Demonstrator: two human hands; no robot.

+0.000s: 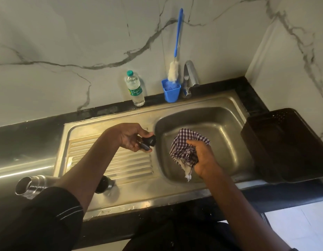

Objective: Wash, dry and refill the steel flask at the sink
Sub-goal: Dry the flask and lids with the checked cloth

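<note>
Left grip [133,137]: my fingers curl round a small dark stopper [149,141], held over the edge between drainboard and basin, I judge so drips fall into the sink [207,113].
Right grip [202,157]: my fingers bunch a checked cloth [186,147], raised over the basin just right of the stopper, apparently ready to wipe it.
Flask [31,185]: the steel flask lies on its side on the surface, open mouth facing outward, well behind and left of my left grip, partly hidden by my sleeve; neither grip touches it.
Dark cap [104,183]: rests on the drainboard's near edge, below my left forearm.
Step, as I judge: drying the small parts; refilling not yet begun.
Water bottle [135,87]: stands by the wall, beyond my left grip.
</note>
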